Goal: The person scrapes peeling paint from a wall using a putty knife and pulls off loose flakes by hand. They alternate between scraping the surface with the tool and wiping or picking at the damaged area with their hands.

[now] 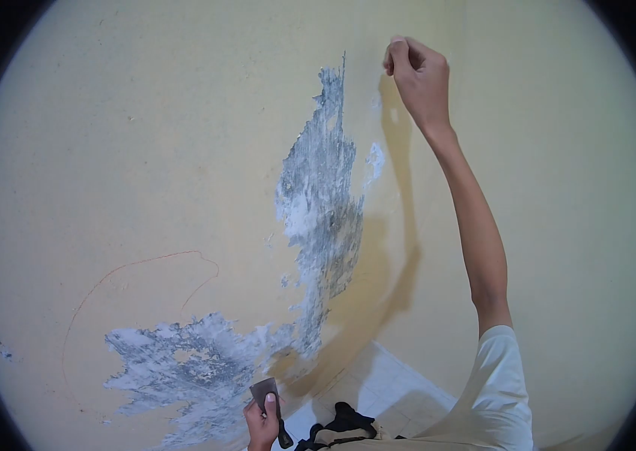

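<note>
Pinching this scraper near its blade, my left hand: likely light, stiff, handle safest; my right hand curled, contents unclear.

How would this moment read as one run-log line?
left hand: holding scraper | right hand: raised, curled closed, contents unclear | wall: yellow, grey patches exposed

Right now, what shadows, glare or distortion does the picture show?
Head view: the right hand and arm cast a darker shadow on the wall; head view: black curved corners frame the image, suggesting a wide lens; head view: no harsh glare stands out.
</note>
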{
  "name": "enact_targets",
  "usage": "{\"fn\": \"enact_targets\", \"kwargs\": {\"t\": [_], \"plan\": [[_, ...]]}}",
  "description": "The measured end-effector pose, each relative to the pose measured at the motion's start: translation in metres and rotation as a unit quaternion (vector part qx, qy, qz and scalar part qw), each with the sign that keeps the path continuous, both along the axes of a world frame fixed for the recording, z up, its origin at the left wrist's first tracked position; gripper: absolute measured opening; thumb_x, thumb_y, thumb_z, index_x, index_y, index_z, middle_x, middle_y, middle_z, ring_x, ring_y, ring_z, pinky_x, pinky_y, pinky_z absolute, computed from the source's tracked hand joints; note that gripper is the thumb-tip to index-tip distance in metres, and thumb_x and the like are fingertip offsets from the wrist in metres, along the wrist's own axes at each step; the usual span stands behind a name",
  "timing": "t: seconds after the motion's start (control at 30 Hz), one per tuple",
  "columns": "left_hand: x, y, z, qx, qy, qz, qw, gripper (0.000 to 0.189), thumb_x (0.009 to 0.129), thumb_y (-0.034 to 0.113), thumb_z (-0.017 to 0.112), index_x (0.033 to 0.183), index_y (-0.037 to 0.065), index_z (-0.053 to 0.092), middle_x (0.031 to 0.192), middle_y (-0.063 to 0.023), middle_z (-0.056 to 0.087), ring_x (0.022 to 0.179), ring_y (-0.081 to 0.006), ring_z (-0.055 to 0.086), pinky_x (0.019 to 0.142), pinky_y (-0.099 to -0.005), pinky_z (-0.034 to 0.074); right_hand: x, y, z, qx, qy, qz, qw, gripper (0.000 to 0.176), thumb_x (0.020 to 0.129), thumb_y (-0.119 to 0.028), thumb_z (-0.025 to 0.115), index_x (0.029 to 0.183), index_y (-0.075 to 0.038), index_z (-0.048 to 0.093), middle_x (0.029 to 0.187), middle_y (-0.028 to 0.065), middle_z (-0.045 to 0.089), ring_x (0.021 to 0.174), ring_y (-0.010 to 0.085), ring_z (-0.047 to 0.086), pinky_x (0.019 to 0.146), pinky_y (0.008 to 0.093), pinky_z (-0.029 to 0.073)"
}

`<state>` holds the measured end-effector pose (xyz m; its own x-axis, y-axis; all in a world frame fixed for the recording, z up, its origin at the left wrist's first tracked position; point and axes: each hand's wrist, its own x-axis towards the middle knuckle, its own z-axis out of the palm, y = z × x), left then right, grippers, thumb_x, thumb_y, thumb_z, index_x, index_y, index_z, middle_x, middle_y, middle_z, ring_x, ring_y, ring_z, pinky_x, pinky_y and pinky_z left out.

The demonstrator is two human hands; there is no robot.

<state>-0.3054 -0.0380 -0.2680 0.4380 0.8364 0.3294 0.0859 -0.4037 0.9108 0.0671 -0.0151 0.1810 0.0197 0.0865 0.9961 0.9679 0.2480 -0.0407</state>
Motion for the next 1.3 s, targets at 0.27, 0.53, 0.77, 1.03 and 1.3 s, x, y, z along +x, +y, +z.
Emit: {"fn": "enact_targets", "kwargs": {"t": [0.27,0.53,0.77,1.03,1.3], "plan": [[-0.006,-0.003,-0.004,-0.008,0.025,0.014,1.0,0.048,0.103,0.035,0.046,0.073,0.001,0.063,0.056,0.0006,0.05,0.051,-0.0077,0.046,0.048,-0.0279,0.034,0.008,0.021,-0.014,-0.079,0.1,0.092,0.988,0.034,0.086,-0.032,0.074,0.081,0.001,0.066,0.073,0.0023,0.065,0.07,0.0074,0.06,0.066,0.0224,0.049],[-0.005,-0.011,0.005,-0.047,0.005,0.015,0.999,0.048,0.102,0.036,0.047,0.074,0.0,0.064,0.055,0.0008,0.05,0.051,-0.0079,0.046,0.047,-0.0278,0.034,-0.015,0.012,-0.02,-0.025,0.076,0.09,0.993,0.028,0.083,-0.026,0.076,0.087,0.002,0.072,0.079,0.007,0.071,0.07,0.0108,0.065,0.069,0.0252,0.053],[-0.013,-0.011,0.007,-0.061,0.044,0.015,0.997,0.04,0.101,0.028,0.05,0.077,0.001,0.068,0.059,-0.0081,0.055,0.054,-0.0165,0.053,0.052,-0.0339,0.04,-0.008,0.009,-0.011,-0.103,0.129,0.111,0.98,0.025,0.081,-0.024,0.076,0.089,0.001,0.074,0.079,0.0092,0.073,0.074,0.014,0.069,0.072,0.0271,0.055],[-0.011,-0.013,-0.006,-0.023,0.009,0.016,1.0,0.047,0.103,0.032,0.045,0.074,0.0,0.063,0.055,0.0006,0.049,0.05,-0.0083,0.045,0.047,-0.0287,0.033,-0.027,0.005,-0.02,-0.059,0.049,0.004,0.997,0.022,0.085,-0.02,0.072,0.098,-0.002,0.075,0.087,0.008,0.074,0.078,0.0119,0.069,0.069,0.025,0.054],[-0.007,-0.008,-0.001,-0.023,0.011,0.009,1.0,0.047,0.103,0.035,0.046,0.074,0.001,0.062,0.055,0.001,0.048,0.05,-0.0081,0.044,0.047,-0.0281,0.034,-0.035,0.005,-0.022,-0.021,-0.062,-0.072,0.995,0.018,0.085,-0.01,0.068,0.096,0.002,0.073,0.09,0.0155,0.071,0.08,0.0246,0.07,0.074,0.0335,0.055]]}}
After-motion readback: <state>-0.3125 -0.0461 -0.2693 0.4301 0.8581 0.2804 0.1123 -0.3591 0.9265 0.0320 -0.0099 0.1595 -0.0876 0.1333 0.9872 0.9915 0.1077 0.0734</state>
